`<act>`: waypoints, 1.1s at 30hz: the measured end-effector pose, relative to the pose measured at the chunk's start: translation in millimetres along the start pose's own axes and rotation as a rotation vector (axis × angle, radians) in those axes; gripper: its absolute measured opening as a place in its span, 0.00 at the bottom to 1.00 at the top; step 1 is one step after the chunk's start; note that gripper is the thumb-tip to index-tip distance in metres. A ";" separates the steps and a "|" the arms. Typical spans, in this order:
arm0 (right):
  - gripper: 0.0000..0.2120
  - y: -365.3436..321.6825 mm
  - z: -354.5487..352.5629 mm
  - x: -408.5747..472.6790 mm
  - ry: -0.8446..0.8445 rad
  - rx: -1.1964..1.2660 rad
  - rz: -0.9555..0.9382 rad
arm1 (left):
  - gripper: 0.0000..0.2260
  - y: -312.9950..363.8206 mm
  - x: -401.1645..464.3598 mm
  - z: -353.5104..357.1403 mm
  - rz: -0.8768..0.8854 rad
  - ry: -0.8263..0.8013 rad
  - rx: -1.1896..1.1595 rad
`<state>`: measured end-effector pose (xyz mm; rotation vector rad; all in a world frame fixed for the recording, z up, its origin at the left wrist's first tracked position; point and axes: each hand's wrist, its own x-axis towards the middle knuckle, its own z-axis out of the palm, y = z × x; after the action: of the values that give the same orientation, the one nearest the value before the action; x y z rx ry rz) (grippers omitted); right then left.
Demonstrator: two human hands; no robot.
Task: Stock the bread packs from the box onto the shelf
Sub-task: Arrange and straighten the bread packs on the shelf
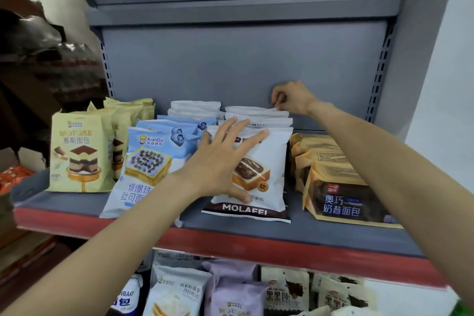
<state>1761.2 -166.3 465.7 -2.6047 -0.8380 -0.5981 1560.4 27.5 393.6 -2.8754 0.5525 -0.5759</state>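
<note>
A row of white MOLAFEI bread packs stands on the grey shelf with a red front edge. My left hand lies flat, fingers spread, against the face of the front pack. My right hand reaches to the back of the row and pinches the top edge of the rearmost white pack. Blue XianDu packs stand to the left of the row, yellow mousse packs further left. The box is not in view.
Orange-and-dark packs fill the shelf's right side. A lower shelf holds more packs. The grey back panel and an upper shelf stand above. Dark goods sit on a neighbouring rack at left.
</note>
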 end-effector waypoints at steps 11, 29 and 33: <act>0.09 28.0 -4.5 -23.8 0.061 -0.068 0.045 | 0.56 2.7 8.4 4.0 0.024 0.008 -0.023; 0.18 -30.8 -17.5 -63.6 -0.317 0.448 0.326 | 0.57 3.2 9.1 5.6 0.039 -0.005 -0.122; 0.22 -42.9 -36.1 -95.6 -0.185 0.564 0.320 | 0.56 6.4 -4.3 13.8 0.038 0.198 -0.295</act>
<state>1654.1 -193.8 458.1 -2.2139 -0.5213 -0.0183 1560.1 24.3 378.0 -3.0909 0.7792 -0.8445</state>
